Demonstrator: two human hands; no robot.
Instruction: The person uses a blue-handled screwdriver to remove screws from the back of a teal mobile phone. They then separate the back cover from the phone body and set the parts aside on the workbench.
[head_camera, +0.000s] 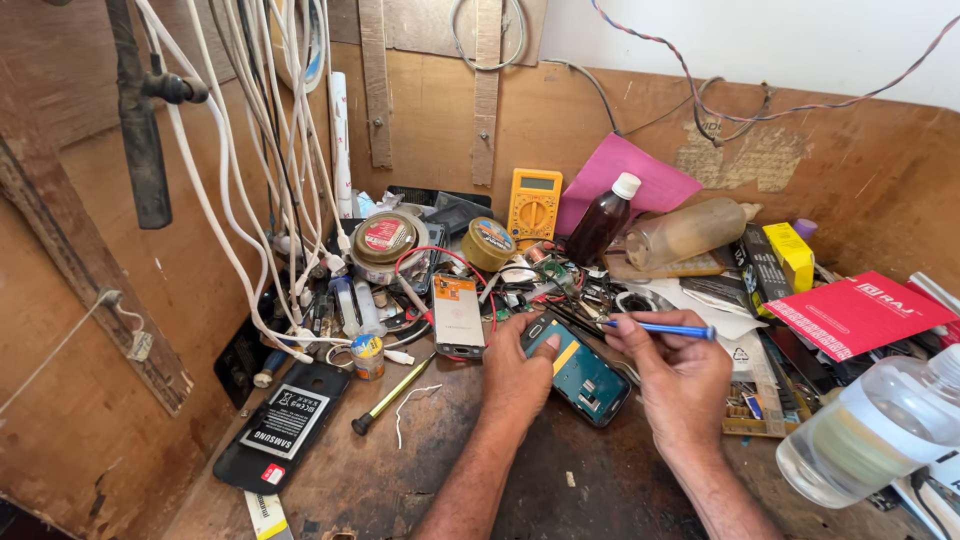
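Left hand (517, 375) steadies opened phone (580, 375); right hand (680, 375) holds blue tool (665, 329) amid clutter.

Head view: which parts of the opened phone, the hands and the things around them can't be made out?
- Opened phone: its left edge is hidden under the left hand.
- Blue tool: its working tip is lost against the clutter.
- Right hand: palm side faces away.
- Clear plastic bottle: cut off by the right frame edge.

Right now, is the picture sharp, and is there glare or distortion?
Head view: the opened phone and both hands are sharp under even daylight; edges bend from the wide lens; the clear bottle at lower right looks soft and enlarged; no strong glare.
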